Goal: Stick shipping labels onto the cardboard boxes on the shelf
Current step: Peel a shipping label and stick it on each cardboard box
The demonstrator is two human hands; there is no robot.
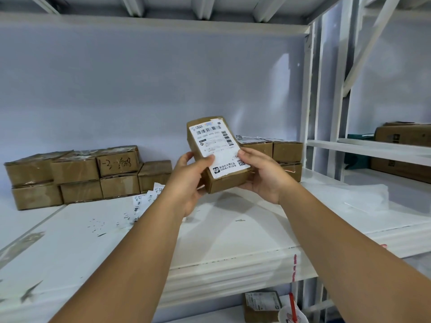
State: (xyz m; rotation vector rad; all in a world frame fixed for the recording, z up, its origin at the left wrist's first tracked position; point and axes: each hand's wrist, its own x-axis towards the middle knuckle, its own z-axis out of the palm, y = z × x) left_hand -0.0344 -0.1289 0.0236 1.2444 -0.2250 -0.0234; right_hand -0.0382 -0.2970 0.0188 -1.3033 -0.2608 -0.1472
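Note:
I hold a small cardboard box [225, 181] above the white shelf [233, 236], tilted with its top toward me. A white shipping label [215, 146] with barcodes covers that top face. My left hand [189, 180] grips the box's left side, thumb pressing on the label. From the right, my right hand [261, 173] holds the box, thumb on the label's right edge. A stack of unlabelled cardboard boxes [74, 176] sits at the back left. Loose labels [145, 201] lie on the shelf in front of them.
Labelled boxes [272, 149] are stacked at the back right against a white upright [307, 108]. Larger cartons [403, 136] fill the neighbouring shelves at right. A labelled box [261, 306] stands on the shelf below. A clear plastic sheet [363, 197] lies on the right.

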